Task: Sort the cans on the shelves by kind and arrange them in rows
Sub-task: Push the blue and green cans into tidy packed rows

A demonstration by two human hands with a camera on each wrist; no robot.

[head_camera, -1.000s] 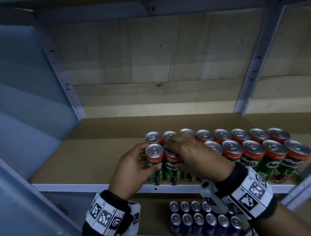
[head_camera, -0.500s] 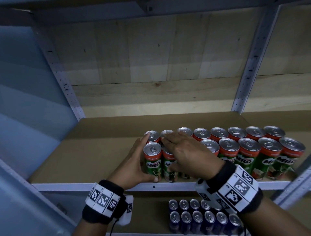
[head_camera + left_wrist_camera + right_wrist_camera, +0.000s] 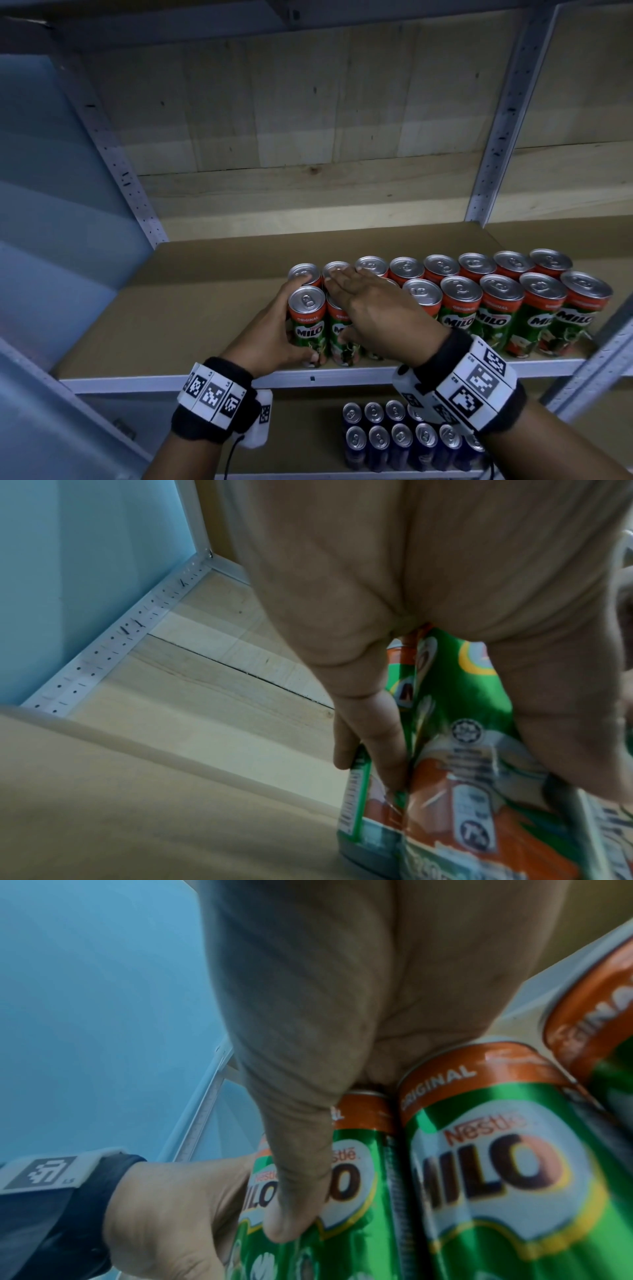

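Pale wood planks back a metal rack w/ a brown shelf [image 3: 191,308] at chest height. Milo cans [image 3: 496,301] stand upright in two rows along the shelf's front edge, from about its middle to the right end, sides touching. At the rows' left end, the left hand [image 3: 270,337] wraps the front-row end can [image 3: 307,320]: thumb across the label low down near the front edge, fingers reaching round the far side toward the back-row end can. Right hand [image 3: 373,308] lies flat, fingers straight, over the tops of the next cans, fingertips [image 3: 337,272] on a back-row lid; its thumb presses the label of the 2nd front can [image 3: 346,1172], seen from the right wrist. Blue cans [image 3: 400,435] sit in two rows on the lower shelf, below the right wrist. Blue wall panel [image 3: 51,205] closes the left side.
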